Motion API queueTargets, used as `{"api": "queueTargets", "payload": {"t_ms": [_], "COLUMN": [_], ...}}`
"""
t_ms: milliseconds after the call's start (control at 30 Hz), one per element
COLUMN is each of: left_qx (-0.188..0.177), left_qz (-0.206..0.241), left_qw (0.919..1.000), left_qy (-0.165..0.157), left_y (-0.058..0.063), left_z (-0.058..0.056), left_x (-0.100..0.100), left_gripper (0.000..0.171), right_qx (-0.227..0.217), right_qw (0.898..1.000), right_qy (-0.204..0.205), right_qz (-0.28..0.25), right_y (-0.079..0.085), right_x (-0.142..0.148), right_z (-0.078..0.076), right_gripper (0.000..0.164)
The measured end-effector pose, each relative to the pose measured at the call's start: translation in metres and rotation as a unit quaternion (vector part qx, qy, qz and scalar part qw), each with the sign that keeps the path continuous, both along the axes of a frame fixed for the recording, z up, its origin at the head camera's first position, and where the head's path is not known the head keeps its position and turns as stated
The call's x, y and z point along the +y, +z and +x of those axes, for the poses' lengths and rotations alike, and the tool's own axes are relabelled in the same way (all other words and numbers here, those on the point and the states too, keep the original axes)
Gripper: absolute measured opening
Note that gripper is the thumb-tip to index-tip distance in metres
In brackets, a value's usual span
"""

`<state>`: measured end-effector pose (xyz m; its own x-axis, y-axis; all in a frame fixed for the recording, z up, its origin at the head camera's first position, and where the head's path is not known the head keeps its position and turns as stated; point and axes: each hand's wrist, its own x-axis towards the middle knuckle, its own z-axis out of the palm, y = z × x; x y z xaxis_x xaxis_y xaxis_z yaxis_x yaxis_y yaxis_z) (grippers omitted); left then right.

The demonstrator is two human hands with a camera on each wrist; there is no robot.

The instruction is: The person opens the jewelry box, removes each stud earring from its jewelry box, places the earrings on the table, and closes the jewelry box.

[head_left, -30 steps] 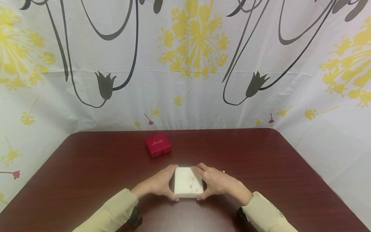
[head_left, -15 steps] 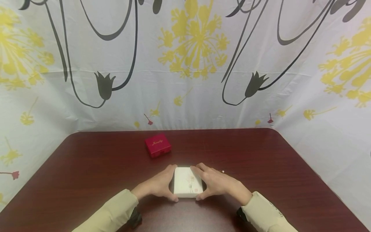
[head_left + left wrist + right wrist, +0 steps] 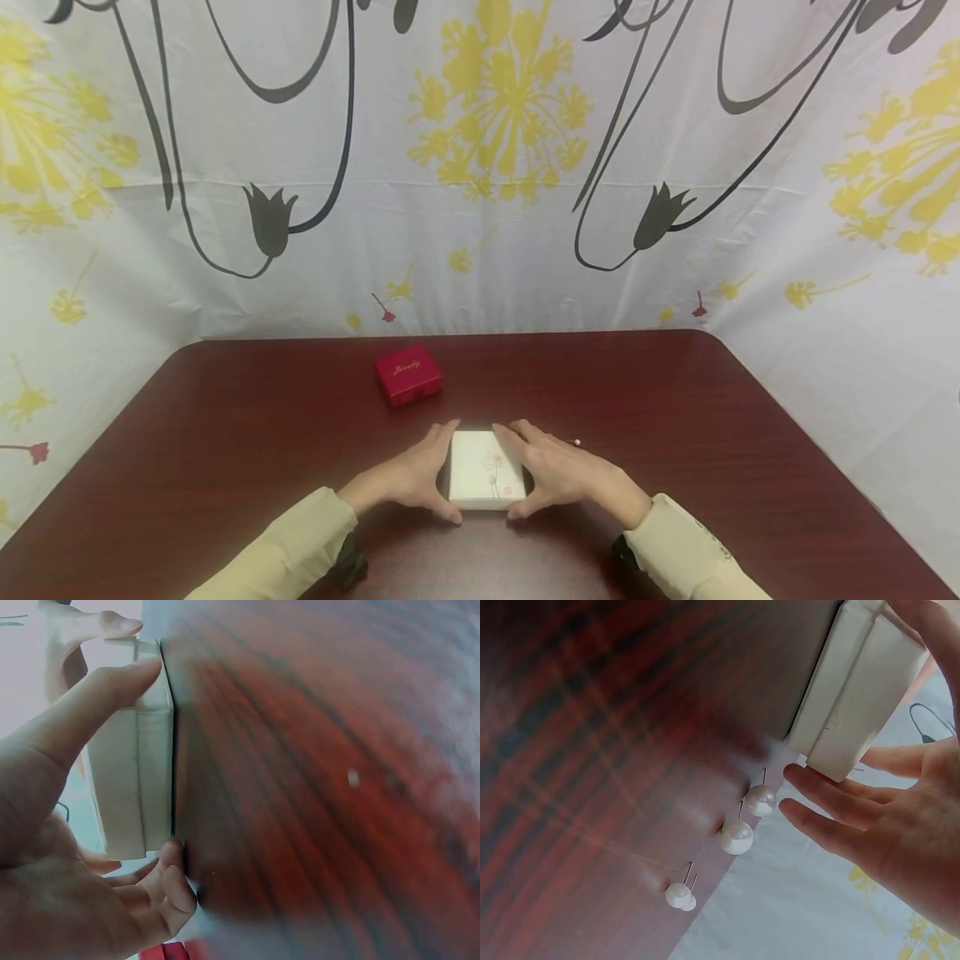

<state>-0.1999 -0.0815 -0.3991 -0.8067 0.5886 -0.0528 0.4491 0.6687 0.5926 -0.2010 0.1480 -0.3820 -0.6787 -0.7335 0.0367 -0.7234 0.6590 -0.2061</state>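
A white lidded box (image 3: pixel 480 472) with a printed flower lies flat on the table before me, its lid seam visible in the left wrist view. My left hand (image 3: pixel 415 472) grips its left side, thumb on the front face (image 3: pixel 120 787) and fingers round the back corner. From the other side my right hand (image 3: pixel 558 471) holds it, with the thumb at the front corner and one finger over the back of the lid. Several white pearl studs on thin pins (image 3: pixel 737 837) lie on the table behind the right fingers, mostly hidden by that hand in the head view.
A red jewelry box (image 3: pixel 408 377) with gold lettering sits farther back, left of the white box. The dark red-brown table (image 3: pixel 637 383) ends at a white curtain (image 3: pixel 465 250) with yellow and grey flower prints.
The left fingertips at the back of the box have lifted and spread slightly. The box and right hand stay in place.
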Motion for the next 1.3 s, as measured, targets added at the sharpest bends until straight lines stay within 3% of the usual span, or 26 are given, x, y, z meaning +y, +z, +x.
{"api": "queueTargets", "payload": {"t_ms": [367, 700, 1133, 1300], "left_qx": [0.039, 0.056, 0.029, 0.034], "left_qz": [0.022, 0.041, 0.047, 0.059], "left_qw": [0.9988, 0.9975, 0.9979, 0.996], "left_qy": [-0.023, -0.014, 0.035, 0.058], "left_y": [0.003, 0.005, 0.008, 0.01], "left_z": [-0.007, -0.026, -0.06, -0.073], "left_x": [0.0, 0.005, 0.023, 0.031], "left_gripper": [0.089, 0.091, 0.099, 0.103], "right_qx": [-0.025, -0.027, -0.03, -0.022], "right_qw": [1.0, 0.999, 0.997, 0.997], "right_qy": [-0.01, -0.024, -0.057, -0.064], "right_qz": [-0.015, -0.027, -0.03, -0.028], "right_y": [0.004, 0.01, 0.019, 0.02], "right_x": [-0.001, -0.001, -0.001, -0.001], "right_z": [-0.003, -0.021, -0.053, -0.067], "right_gripper": [0.092, 0.09, 0.091, 0.09]}}
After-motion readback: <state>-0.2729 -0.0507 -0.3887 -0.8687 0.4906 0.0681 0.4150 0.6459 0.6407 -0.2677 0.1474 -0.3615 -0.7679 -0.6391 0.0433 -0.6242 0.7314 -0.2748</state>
